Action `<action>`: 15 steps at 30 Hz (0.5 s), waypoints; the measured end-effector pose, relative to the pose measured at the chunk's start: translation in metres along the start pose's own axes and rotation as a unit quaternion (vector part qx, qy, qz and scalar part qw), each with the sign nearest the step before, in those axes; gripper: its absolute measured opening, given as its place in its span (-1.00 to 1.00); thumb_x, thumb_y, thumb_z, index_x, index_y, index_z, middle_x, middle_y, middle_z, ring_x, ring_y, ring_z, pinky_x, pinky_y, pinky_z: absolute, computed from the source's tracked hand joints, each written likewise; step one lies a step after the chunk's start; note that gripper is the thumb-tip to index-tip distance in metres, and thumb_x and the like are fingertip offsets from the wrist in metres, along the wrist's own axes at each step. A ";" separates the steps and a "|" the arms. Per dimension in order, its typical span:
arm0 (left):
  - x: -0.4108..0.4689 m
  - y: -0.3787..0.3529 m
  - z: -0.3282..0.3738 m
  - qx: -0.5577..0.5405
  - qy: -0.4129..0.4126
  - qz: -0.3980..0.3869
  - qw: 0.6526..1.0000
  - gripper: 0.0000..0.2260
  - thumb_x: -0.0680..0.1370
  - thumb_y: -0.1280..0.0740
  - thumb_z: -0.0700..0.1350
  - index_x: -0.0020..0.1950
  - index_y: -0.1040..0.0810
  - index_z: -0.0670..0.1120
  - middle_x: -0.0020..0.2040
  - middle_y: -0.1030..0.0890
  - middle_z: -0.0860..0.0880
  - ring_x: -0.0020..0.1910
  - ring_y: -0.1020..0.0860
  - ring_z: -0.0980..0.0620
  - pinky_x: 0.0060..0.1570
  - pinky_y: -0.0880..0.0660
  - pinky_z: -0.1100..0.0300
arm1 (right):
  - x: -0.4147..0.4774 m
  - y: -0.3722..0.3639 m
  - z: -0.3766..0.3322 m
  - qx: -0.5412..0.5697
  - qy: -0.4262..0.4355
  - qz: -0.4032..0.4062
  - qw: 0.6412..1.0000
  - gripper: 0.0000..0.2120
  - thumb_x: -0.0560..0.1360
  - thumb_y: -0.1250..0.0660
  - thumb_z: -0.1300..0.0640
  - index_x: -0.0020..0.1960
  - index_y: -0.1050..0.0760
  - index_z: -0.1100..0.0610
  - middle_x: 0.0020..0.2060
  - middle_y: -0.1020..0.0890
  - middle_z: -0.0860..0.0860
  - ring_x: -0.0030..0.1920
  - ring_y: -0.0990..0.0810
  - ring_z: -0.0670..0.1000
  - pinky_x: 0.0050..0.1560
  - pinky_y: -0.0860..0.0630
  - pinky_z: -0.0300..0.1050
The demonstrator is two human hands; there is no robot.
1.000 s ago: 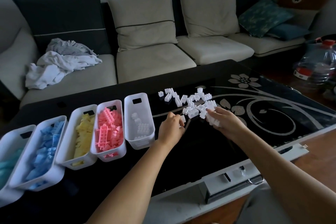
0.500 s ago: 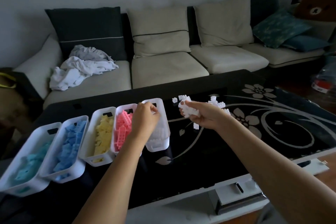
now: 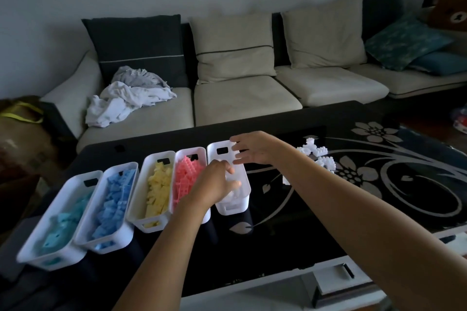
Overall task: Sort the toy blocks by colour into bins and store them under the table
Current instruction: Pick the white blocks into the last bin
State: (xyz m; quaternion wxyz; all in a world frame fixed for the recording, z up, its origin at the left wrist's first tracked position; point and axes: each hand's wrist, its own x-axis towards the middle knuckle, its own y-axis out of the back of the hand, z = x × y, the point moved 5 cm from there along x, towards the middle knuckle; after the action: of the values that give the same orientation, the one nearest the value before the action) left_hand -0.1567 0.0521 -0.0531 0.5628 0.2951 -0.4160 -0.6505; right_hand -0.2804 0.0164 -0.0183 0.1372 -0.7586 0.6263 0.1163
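Head view: the left hand [image 3: 214, 185] hangs over the white bin [image 3: 233, 208], fingers loosely extended into it, gripping nothing. The right hand [image 3: 252, 148] is over the bin's far end, fingers straight and spread. Blurred white blocks [image 3: 236, 194] lie inside. Leftward runs a close row of rounded white plastic bins holding studded pink blocks [image 3: 185, 177], yellow blocks [image 3: 158, 189], blue blocks [image 3: 113, 197] and teal blocks [image 3: 60, 219]. A loose white pile [image 3: 316, 154] sits on the glossy black table [image 3: 278, 235], patterned with pale flowers.

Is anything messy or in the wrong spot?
White blocks lie loose on the table, right of the bins, not yet sorted. Crumpled clothes sit heaped on the sofa.
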 end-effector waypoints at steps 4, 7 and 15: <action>0.000 0.004 0.006 -0.003 -0.004 0.014 1.000 -0.69 0.49 -0.38 0.04 0.17 -0.53 -0.05 0.17 -0.53 0.01 -0.04 -0.57 0.06 -0.11 -0.45 0.25 | -0.008 0.042 -0.004 0.001 0.062 0.004 0.998 -0.69 0.59 -0.11 0.37 0.30 -0.42 0.35 0.12 -0.56 0.23 0.05 -0.59 0.15 0.11 -0.57 -0.03; 0.001 0.009 0.019 -0.004 -0.019 0.062 0.998 -0.75 0.52 -0.34 0.04 0.13 -0.55 -0.05 0.11 -0.57 0.01 -0.15 -0.57 0.11 -0.20 -0.42 0.30 | -0.016 0.091 0.006 -0.080 0.118 0.055 0.988 -0.70 0.58 -0.13 0.35 0.29 -0.44 0.33 0.04 -0.60 0.17 0.02 -0.60 0.10 0.05 -0.56 -0.13; 0.024 -0.056 0.105 -0.048 -0.162 0.024 0.985 -0.67 0.54 -0.33 -0.07 0.28 -0.45 -0.07 0.26 -0.46 0.00 0.17 -0.49 0.06 0.11 -0.39 0.28 | -0.026 0.198 0.071 -0.465 0.087 0.194 0.859 -0.11 0.27 -0.51 -0.17 0.48 -0.18 -0.02 0.45 -0.24 0.06 0.45 -0.16 0.13 0.45 -0.13 0.06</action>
State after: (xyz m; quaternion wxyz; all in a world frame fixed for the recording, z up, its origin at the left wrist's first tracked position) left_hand -0.2784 0.0515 -0.0500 0.5173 0.1482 -0.4766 -0.6952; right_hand -0.4804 0.0305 -0.0880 -0.3119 -0.6043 0.6434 0.3516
